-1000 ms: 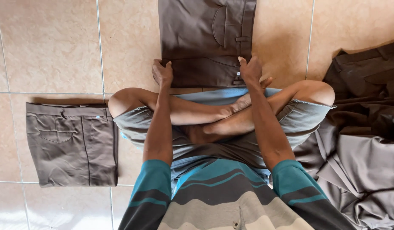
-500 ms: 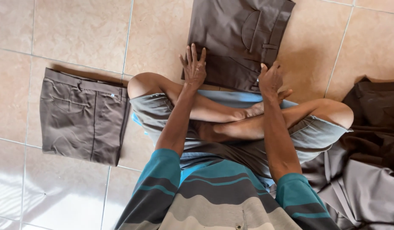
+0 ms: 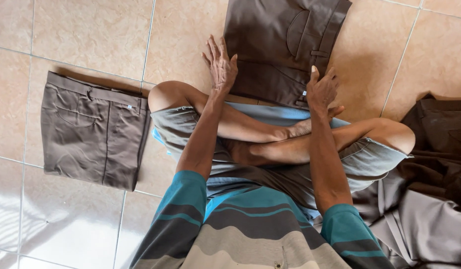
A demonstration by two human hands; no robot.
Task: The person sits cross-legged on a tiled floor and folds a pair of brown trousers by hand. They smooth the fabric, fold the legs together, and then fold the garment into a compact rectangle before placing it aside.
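Note:
I sit cross-legged on a tiled floor. A folded pair of dark brown trousers (image 3: 283, 47) lies on the floor just beyond my knees. My left hand (image 3: 220, 65) rests flat, fingers spread, at the folded trousers' near left corner. My right hand (image 3: 321, 89) touches their near right edge, fingers loosely bent, one finger raised. Neither hand grips the cloth.
A second folded brown pair of trousers (image 3: 93, 132) lies on the tiles to my left. At my right is a heap of unfolded dark brown (image 3: 442, 149) and grey garments (image 3: 420, 229). Beige floor tiles (image 3: 91, 35) surround everything.
The view has swung right and tilted, so the trousers ahead now sit slanted. Both hands stay at their near edge; my left hand's fingers have spread wider.

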